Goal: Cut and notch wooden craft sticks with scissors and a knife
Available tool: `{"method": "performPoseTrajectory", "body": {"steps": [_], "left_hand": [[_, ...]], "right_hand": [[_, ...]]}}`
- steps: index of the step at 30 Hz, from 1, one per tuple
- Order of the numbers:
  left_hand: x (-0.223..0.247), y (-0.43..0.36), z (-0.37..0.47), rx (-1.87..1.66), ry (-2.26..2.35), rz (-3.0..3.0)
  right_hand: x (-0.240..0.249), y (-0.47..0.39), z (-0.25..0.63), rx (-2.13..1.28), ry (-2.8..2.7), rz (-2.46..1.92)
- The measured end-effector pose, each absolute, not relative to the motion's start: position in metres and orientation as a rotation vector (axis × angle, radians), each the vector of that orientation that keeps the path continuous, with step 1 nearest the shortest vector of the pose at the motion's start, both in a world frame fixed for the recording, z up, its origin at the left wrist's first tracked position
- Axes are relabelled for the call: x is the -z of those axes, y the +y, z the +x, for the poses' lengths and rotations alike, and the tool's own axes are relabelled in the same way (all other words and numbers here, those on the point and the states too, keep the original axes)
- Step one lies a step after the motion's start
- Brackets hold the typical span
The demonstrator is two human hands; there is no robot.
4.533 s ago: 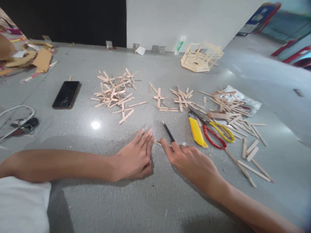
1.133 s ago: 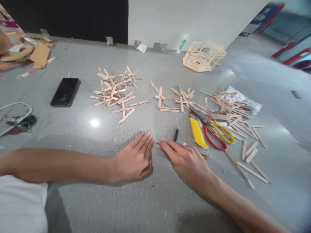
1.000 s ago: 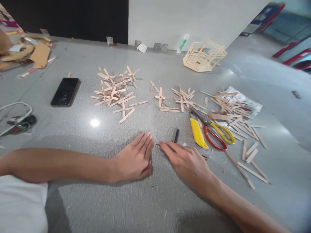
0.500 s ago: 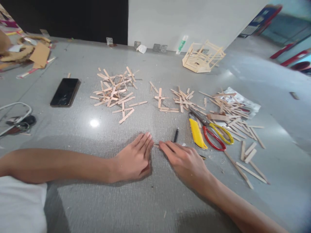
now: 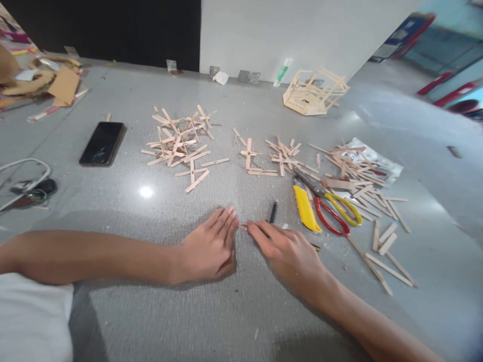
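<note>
My left hand rests on the grey table with its fingers pressed together, over one end of a small wooden stick. Only a short piece of the stick shows between my hands. Closed in a pinch at the stick's other end is my right hand; what lies under its fingers is hidden. A black pen lies just beyond my right hand. To its right are a yellow cutter and scissors with one red and one yellow handle.
Several stick pieces form piles at the left, middle and right. A phone lies at left, near a cable. Farther back stand a wooden stick frame and a green-white tube. Cardboard scraps are at far left.
</note>
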State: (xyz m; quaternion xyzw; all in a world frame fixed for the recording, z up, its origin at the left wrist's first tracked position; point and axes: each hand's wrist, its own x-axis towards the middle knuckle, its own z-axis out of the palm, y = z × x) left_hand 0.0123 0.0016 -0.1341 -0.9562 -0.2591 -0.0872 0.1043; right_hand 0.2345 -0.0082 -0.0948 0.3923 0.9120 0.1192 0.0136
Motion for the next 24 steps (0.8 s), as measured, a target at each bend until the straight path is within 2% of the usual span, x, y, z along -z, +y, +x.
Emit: {"method": "performPoseTrajectory", "body": {"steps": [6, 11, 17, 24], "left_hand": [[0.135, 0.001, 0.013, 0.244, -0.773, -2.829], [0.132, 0.003, 0.013, 0.194, -0.776, -2.783], [0.122, 0.003, 0.019, -0.022, -0.709, -2.741], [0.119, 0.003, 0.025, -0.095, -0.696, -2.721]], "right_hand": [[0.095, -0.008, 0.231, -0.696, 2.848, 1.038], [0.094, -0.007, 0.227, -0.789, 2.833, 0.98], [0.095, -0.007, 0.23, -0.73, 2.83, 0.97], [0.094, -0.008, 0.231, -0.492, 2.763, 1.069]]}}
